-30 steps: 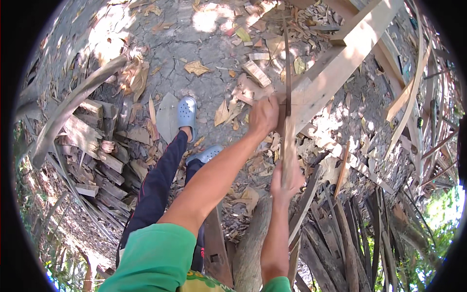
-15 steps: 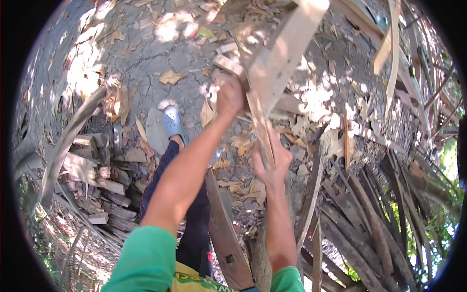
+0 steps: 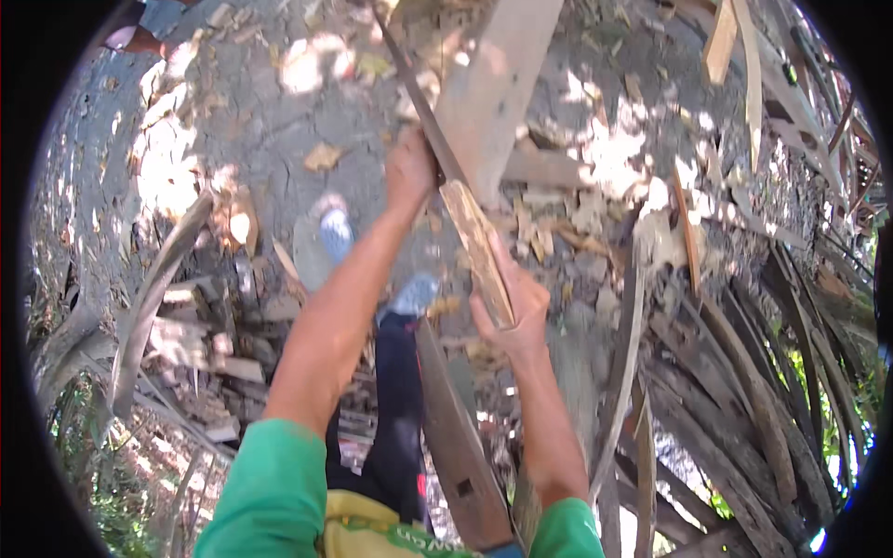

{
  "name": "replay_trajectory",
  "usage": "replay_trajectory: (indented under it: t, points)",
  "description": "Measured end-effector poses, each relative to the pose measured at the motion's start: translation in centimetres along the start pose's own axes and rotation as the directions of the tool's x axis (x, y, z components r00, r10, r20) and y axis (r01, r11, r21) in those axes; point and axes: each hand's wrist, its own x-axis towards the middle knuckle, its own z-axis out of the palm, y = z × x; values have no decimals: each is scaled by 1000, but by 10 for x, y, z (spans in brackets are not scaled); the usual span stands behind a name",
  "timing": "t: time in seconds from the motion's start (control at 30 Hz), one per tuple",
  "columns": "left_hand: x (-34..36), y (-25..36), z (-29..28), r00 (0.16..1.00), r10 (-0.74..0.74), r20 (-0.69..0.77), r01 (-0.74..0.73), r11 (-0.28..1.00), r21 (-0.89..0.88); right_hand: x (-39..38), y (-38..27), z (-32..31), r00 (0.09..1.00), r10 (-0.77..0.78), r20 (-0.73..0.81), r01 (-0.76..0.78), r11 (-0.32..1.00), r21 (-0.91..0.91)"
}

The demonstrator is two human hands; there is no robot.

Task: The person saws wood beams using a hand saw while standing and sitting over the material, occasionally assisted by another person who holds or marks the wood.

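My right hand (image 3: 516,298) is wrapped around the rough wooden handle (image 3: 474,246) of a machete. Its long, narrow dark blade (image 3: 419,98) points up and to the left, across the near end of a wide pale plank (image 3: 498,84). Just left of the blade, my left hand (image 3: 411,172) is closed and somewhat blurred. It is close beside the plank's edge, and what its fingers hold is hidden.
Another board (image 3: 549,167) lies beyond the handle among dry leaves. A long notched beam (image 3: 460,446) lies beside my leg. Many weathered slats (image 3: 716,418) are heaped at the right, and scrap wood (image 3: 214,358) is piled at the left. My blue clogs (image 3: 414,296) are on the cracked ground.
The machete has swung up and left, so its blade shows clearly. A small wood block near my left hand is no longer visible. The whole view has shifted slightly.
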Motion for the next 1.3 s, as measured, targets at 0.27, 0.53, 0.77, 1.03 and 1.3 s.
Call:
replay_trajectory:
  t: [0.27, 0.53, 0.77, 1.03, 1.3]
  points:
    - [17, -11, 1, 988, -82, -129, 106, 975, 195, -179, -9, -64, 986, 163, -31, -165, 934, -318]
    - [38, -42, -16, 994, -106, -20, 106, 994, 11, 25, -45, -19, 997, -75, -9, 75, 996, -38]
    - [-25, -69, -128, 944, 177, 279, -237, 951, 199, -65, -167, -100, 792, 185, -582, -301, 947, -109]
    - [-229, -47, -367, 870, -414, 269, 140, 729, 670, -107, -141, -116, 245, 928, -281, -668, 372, 645]
    - [-19, 16, -534, 909, -226, 349, 52, 894, 444, -74, -143, -27, 298, 926, -231, -941, 326, 90]
